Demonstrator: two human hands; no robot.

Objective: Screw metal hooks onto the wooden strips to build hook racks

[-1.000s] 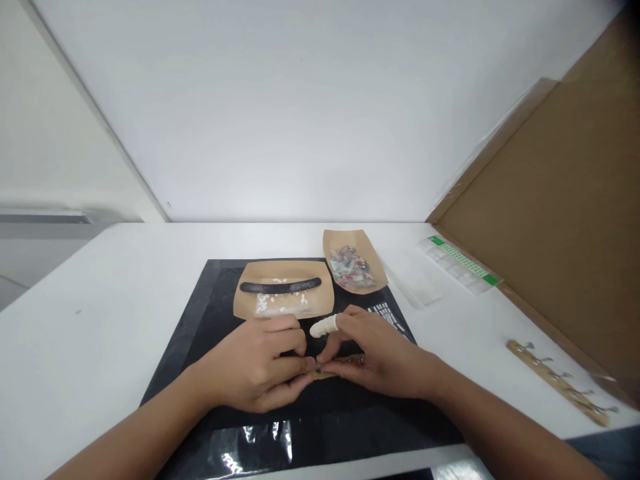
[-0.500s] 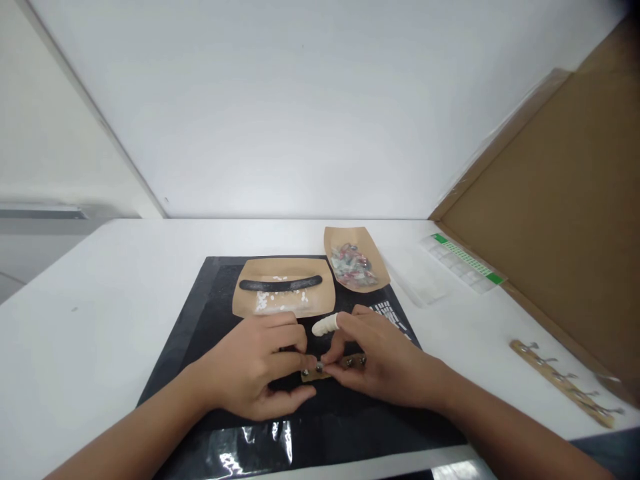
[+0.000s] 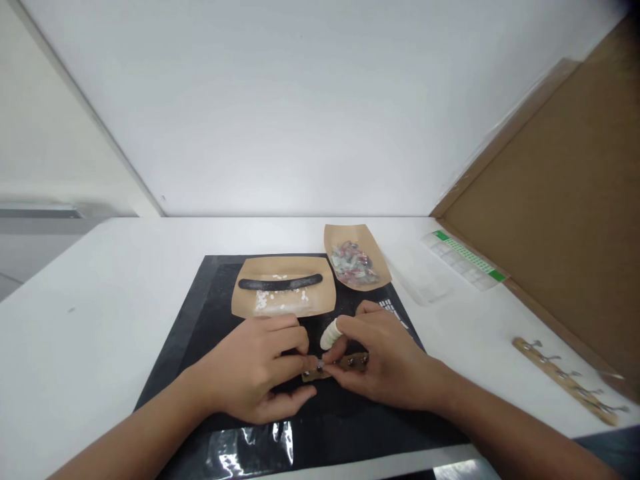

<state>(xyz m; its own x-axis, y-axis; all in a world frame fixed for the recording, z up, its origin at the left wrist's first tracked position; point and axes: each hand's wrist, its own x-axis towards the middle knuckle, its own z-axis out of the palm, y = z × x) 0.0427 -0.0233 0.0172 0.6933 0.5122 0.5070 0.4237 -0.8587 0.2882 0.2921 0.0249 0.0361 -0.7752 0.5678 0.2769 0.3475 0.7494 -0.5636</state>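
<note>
Tan strip (image 3: pixel 313 375), dark-studded, is touched and partly hidden by left hand (image 3: pixel 257 370) and right hand (image 3: pixel 387 357); grip cannot be told. Far side: black bar (image 3: pixel 280 285) laid in cardboard tray (image 3: pixel 285 265).

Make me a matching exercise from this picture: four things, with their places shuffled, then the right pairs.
Things
1. Black curved strip
2. Ribbed finger cover
3. Green-labelled clear case
4. Small tan piece with shiny studs

Places
A. Touched by the left hand and right hand
B. Across a tray holding white bits
C. On one right-hand finger
D. Beside the brown panel

Pairs: 1-B, 2-C, 3-D, 4-A.
</note>
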